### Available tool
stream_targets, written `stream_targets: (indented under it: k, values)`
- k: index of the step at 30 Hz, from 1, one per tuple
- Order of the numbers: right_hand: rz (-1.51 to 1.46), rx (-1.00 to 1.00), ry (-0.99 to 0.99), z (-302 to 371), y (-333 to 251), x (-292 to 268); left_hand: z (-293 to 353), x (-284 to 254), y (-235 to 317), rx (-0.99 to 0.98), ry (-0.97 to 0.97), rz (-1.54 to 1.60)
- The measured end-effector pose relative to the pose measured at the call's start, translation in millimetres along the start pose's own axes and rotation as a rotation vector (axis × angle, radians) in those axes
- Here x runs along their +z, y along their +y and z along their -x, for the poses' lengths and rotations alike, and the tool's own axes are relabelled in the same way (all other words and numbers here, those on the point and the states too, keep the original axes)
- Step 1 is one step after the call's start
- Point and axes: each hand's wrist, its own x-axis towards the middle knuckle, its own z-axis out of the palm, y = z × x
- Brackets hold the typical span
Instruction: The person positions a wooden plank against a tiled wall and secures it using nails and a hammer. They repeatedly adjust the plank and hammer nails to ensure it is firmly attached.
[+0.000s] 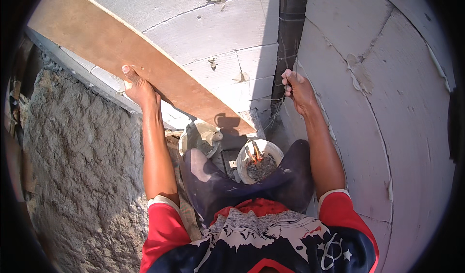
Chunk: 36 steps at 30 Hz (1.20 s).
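Note:
My left hand (141,91) grips the lower edge of a long brown wooden board (106,38), its thumb lying over the board's face. The board slants from the upper left down toward the corner, in front of a pale block wall (213,26). My right hand (301,93) is closed in a pinch on thin wire (278,106), which loops loosely beside the dark corner gap (292,21). Bars cross inside that gap. Between my knees, a white bucket (240,169) holds nails or similar small metal bits and a tool with orange-tipped handles (255,152).
A second bucket (182,144) with grey mortar residue stands left of the first. Another block wall (361,123) rises close on my right. Rough grey concrete or mortar (82,152) spreads at the left, with scrap wood (14,142) along its far-left edge.

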Motion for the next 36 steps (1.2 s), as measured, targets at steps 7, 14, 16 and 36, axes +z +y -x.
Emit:
stream_targets:
  k: [7, 14, 16, 36]
  values:
    - [0.874, -0.544, 0.521, 25.1, 9.4, -6.9, 12.6, 24.7, 17.8, -0.043, -0.091, 0.147]
    - [1.298, -0.339, 0.552, 26.6, -10.3, -2.1, 41.1, 45.3, 17.6, -0.038, -0.212, 0.242]
    - [1.340, -0.450, 0.581, 29.7, -3.3, -9.5, 42.8, 45.7, 17.1, -0.052, -0.241, 0.193]
    - [1.091, -0.710, 0.419, 21.0, -11.0, -49.4, 67.8, 88.4, 13.5, -0.185, -0.685, 0.271]
